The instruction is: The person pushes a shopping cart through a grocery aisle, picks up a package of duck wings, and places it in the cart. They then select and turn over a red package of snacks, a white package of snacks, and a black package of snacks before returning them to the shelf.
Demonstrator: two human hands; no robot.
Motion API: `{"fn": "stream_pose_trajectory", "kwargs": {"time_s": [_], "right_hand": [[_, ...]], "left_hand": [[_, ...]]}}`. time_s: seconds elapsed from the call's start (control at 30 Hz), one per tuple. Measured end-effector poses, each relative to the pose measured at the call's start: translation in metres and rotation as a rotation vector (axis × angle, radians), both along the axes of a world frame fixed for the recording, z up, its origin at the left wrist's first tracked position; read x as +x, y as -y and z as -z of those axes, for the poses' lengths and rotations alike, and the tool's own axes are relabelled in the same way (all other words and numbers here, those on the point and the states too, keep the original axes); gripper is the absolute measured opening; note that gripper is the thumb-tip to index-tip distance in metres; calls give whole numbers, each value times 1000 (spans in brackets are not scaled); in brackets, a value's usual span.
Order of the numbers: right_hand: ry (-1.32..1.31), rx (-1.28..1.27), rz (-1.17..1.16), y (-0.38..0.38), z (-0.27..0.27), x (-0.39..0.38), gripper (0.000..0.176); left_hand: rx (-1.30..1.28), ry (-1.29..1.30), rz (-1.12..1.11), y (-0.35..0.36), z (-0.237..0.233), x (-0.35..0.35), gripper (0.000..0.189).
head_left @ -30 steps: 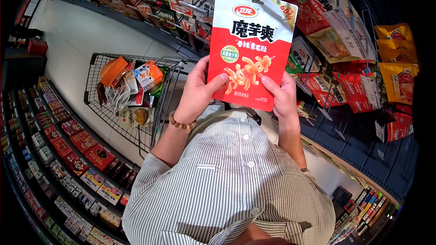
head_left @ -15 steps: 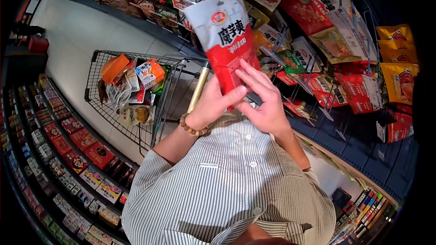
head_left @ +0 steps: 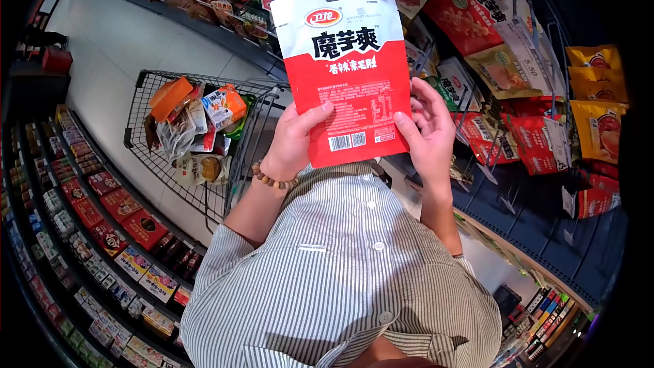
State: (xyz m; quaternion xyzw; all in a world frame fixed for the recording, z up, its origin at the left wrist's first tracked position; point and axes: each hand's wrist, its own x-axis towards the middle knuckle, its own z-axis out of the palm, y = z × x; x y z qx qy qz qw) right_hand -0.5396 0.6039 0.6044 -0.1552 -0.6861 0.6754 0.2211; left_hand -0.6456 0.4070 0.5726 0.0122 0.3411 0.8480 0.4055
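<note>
A red and white snack bag [head_left: 351, 75] is held upright in front of my chest. Its printed side with a block of small text and a barcode faces me. My left hand [head_left: 291, 140] grips the bag's lower left edge, thumb on the front and fingers behind it. On the lower right edge, my right hand [head_left: 428, 133] pinches the bag with its thumb on the front; its other fingers are curled beside and partly behind the bag. A beaded bracelet [head_left: 274, 177] circles my left wrist.
A wire shopping cart [head_left: 146, 129] with several packaged goods stands to the left. Hanging snack bags [head_left: 538, 136] fill the rack on the right. Shelves of boxes and cartons [head_left: 139, 221] curve along the lower left. Pale floor tiles [head_left: 116, 48] run between.
The snack bag has turned from an angled, narrow view to lie broad toward me. My hands have moved apart, from close together at its bottom to its two side edges.
</note>
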Motion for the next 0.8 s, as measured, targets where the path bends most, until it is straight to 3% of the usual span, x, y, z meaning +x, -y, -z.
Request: {"fn": "stream_pose_trajectory", "kwargs": {"time_s": [0.8], "right_hand": [[25,-113,-67,2,2,3,59]], "left_hand": [[20,-1,15,4,-3,1,35]]}}
